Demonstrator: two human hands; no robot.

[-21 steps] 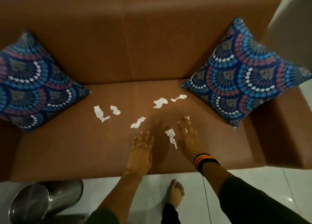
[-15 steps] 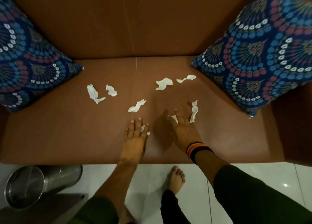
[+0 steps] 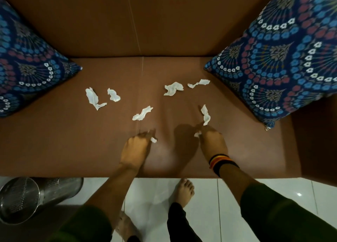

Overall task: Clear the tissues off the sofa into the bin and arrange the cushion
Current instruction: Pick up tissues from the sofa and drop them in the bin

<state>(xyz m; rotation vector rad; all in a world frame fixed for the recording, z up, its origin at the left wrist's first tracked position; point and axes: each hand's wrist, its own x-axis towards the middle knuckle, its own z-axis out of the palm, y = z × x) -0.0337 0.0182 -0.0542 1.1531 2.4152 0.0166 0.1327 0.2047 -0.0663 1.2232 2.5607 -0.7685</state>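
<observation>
- Head view: a brown sofa seat [image 3: 54, 141] is seen from above, with torn white tissue scraps scattered across its middle.
- The left hand [image 3: 135, 148] is curled closed on the seat near the front edge, and a small white scrap [image 3: 153, 140] is pinched at its fingertips, apparently so it can be lifted cleanly off the smooth upholstery.
- The right hand [image 3: 212, 145], marked by a striped wristband [image 3: 219, 160], is likewise closed on a small piece [image 3: 197, 133]; a longer twisted tissue [image 3: 205, 115] touches or is caught at its fingertips, though which cannot be told.
- Five tissues lie free on the seat: a long one [image 3: 93, 98] and a small one [image 3: 113, 95] towards the left, one near the centre seam [image 3: 142, 113], and two further back [image 3: 173, 88] [image 3: 199, 82].
- A metal bin [image 3: 23, 199] is placed on the floor by the left front corner of the sofa, open mouth tilted towards the camera, presumably kept within reach for dropping handfuls.
- Two patterned cushions are propped in the corners, the left cushion [image 3: 27, 63] and the right cushion [image 3: 284, 63], both leaning on a point against the backrest; neither is being handled.
- The task is judged to be at an early stage: gathering is under way with both hands at once, nothing is seen in the bin, and the cushion is not yet arranged.
</observation>
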